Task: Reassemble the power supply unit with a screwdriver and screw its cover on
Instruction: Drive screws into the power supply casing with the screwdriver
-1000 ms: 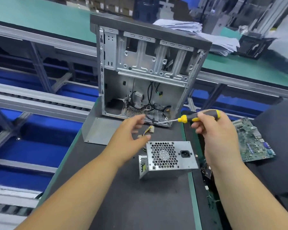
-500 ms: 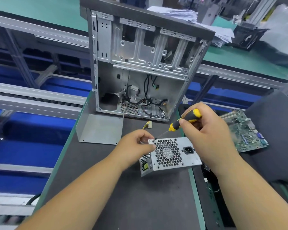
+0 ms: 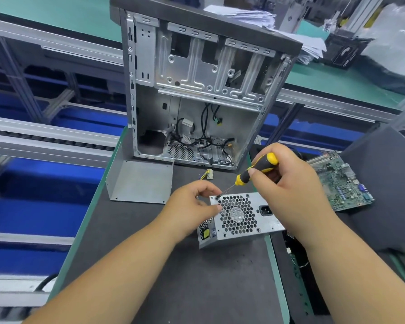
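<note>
Nearest the camera, two bare forearms reached forward over the dark mat of the bench. The power supply unit lay on that mat near its right edge, its fan grille facing up and tilted toward the viewer, the power socket on the grille's right side. The left hand rested at the unit's upper left corner, its grip pressed together with thumb and fingertips touching the metal edge beside the grille. The right hand was above the unit's right part, its grip closed around the black and yellow handle of the screwdriver. The shaft slanted down to the left, and its tip met a screw at the unit's upper left corner, just beside the left fingertips.

Just behind the left hand, a bent grey metal cover sat on the mat. A small white connector with yellow wires lay between the cover and the screwdriver. To the right, a green circuit board lay flat. Farther back stood an open computer case, upright, with loose black cables at its bottom. Behind it, stacked papers rested on a green surface.
</note>
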Motion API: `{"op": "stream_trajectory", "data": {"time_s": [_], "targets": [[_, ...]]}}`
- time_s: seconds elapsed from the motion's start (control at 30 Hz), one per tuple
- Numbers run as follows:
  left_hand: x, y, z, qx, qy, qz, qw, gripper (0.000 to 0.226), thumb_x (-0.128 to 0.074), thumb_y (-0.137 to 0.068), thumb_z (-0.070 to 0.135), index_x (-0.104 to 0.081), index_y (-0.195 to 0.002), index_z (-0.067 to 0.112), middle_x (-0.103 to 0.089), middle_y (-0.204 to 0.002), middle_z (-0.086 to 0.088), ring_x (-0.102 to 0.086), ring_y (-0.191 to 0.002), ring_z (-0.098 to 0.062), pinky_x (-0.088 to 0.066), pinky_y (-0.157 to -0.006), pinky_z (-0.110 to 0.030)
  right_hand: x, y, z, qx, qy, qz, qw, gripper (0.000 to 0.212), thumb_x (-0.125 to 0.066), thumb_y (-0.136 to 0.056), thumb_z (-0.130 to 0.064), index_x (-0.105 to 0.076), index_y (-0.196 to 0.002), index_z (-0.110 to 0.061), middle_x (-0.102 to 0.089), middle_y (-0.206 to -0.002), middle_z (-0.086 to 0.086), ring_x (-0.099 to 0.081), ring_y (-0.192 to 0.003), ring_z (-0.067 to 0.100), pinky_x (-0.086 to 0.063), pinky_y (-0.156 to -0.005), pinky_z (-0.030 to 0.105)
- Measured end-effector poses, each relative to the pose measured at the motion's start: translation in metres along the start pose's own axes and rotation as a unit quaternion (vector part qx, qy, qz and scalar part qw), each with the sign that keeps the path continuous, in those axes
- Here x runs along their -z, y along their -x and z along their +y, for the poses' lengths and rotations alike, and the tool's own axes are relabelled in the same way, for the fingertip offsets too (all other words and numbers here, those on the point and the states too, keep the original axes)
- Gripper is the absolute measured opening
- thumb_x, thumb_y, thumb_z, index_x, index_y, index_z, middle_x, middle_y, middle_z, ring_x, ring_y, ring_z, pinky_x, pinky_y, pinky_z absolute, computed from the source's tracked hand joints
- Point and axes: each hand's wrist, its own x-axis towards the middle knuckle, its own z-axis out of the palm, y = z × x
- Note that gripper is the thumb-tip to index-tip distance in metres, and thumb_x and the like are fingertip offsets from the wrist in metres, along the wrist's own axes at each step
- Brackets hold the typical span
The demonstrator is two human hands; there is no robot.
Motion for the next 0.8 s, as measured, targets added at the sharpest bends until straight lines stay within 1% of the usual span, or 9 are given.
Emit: {"op": "stream_trajectory", "data": {"time_s": [0.03, 0.2, 0.3, 0.4, 0.5, 0.57, 0.67, 0.73, 0.8], "targets": [[0.000, 0.000, 0.000, -0.002, -0.002, 0.001, 1.000, 0.028, -0.080, -0.075, 0.016, -0.070, -0.089, 0.037, -0.068, -0.094, 0.017, -0.053, -0.060, -0.017, -0.048, -0.068, -0.030, 0.000, 0.000, -0.001, -0.001, 0.004, 0.001, 1.000, 0.013, -0.061, -0.088, -0.018, -0.052, -0.083, -0.025, -0.071, -0.079, -0.014, -0.058, -0.062, 0.003, -0.039, -0.053, 0.013], [-0.001, -0.001, -0.001, -0.015, -0.021, 0.000, 1.000, 0.026, -0.079, -0.075, 0.017, -0.067, -0.087, 0.037, -0.066, -0.092, 0.015, -0.054, -0.058, -0.014, -0.047, -0.063, -0.028, 0.000, 0.002, -0.001, -0.014, 0.008, 0.002, 1.000, 0.012, -0.061, -0.088, -0.018, -0.052, -0.085, -0.025, -0.070, -0.079, -0.015, -0.059, -0.065, 0.002, -0.054, -0.051, 0.033], [-0.001, -0.003, -0.001, -0.030, -0.044, 0.002, 0.999, 0.022, -0.077, -0.076, 0.021, -0.066, -0.086, 0.036, -0.062, -0.088, 0.014, -0.051, -0.055, -0.011, -0.045, -0.060, -0.026, -0.001, 0.002, -0.002, -0.004, 0.019, -0.004, 1.000, 0.011, -0.061, -0.088, -0.020, -0.052, -0.085, -0.025, -0.071, -0.080, -0.014, -0.059, -0.066, 0.007, -0.048, -0.054, 0.026], [-0.002, -0.005, -0.002, -0.053, -0.078, 0.016, 0.995, 0.015, -0.075, -0.080, 0.027, -0.064, -0.082, 0.037, -0.061, -0.082, 0.015, -0.049, -0.054, -0.007, -0.046, -0.060, -0.026, 0.002, -0.003, -0.007, 0.000, 0.026, -0.033, 0.999, 0.012, -0.063, -0.087, -0.021, -0.051, -0.085, -0.022, -0.070, -0.078, -0.007, -0.057, -0.063, 0.013, -0.048, -0.055, 0.032], [-0.004, -0.007, -0.004, -0.060, -0.096, 0.033, 0.993, 0.015, -0.075, -0.082, 0.029, -0.062, -0.078, 0.034, -0.063, -0.077, 0.013, -0.051, -0.060, -0.005, -0.050, -0.064, -0.030, 0.011, -0.013, -0.018, 0.002, 0.102, -0.083, 0.991, 0.013, -0.065, -0.083, -0.025, -0.052, -0.083, -0.024, -0.065, -0.072, -0.007, -0.057, -0.063, 0.012, -0.044, -0.051, 0.027], [-0.004, -0.008, -0.007, -0.065, -0.109, 0.039, 0.991, 0.016, -0.075, -0.082, 0.030, -0.060, -0.076, 0.033, -0.062, -0.071, 0.014, -0.051, -0.060, -0.003, -0.049, -0.062, -0.027, 0.019, -0.022, -0.028, -0.004, 0.172, -0.141, 0.975, 0.013, -0.065, -0.082, -0.027, -0.053, -0.082, -0.030, -0.064, -0.072, -0.012, -0.057, -0.063, 0.008, -0.043, -0.049, 0.023], [-0.003, -0.007, -0.008, -0.077, -0.126, 0.036, 0.988, 0.017, -0.073, -0.083, 0.032, -0.058, -0.076, 0.033, -0.060, -0.069, 0.017, -0.049, -0.058, -0.001, -0.043, -0.058, -0.024, 0.030, -0.035, -0.039, 0.008, 0.288, -0.209, 0.934, 0.014, -0.065, -0.084, -0.024, -0.056, -0.084, -0.035, -0.061, -0.076, -0.018, -0.055, -0.071, 0.000, -0.044, -0.058, 0.026], [-0.002, -0.007, -0.008, -0.087, -0.141, 0.034, 0.986, 0.019, -0.072, -0.084, 0.033, -0.055, -0.075, 0.035, -0.061, -0.072, 0.017, -0.051, -0.059, -0.001, -0.042, -0.058, -0.025, 0.031, -0.040, -0.046, 0.016, 0.325, -0.227, 0.918, 0.016, -0.065, -0.086, -0.023, -0.058, -0.088, -0.036, -0.060, -0.079, -0.016, -0.052, -0.073, 0.000, -0.041, -0.057, 0.026], [-0.002, -0.008, -0.007, -0.090, -0.157, 0.037, 0.983, 0.019, -0.071, -0.085, 0.034, -0.054, -0.075, 0.037, -0.063, -0.074, 0.015, -0.054, -0.062, -0.001, -0.048, -0.060, -0.027, 0.026, -0.044, -0.050, 0.016, 0.336, -0.219, 0.916, 0.009, -0.066, -0.089, -0.030, -0.058, -0.088, -0.033, -0.060, -0.080, -0.013, -0.051, -0.071, 0.002, -0.036, -0.054, 0.025]]}}
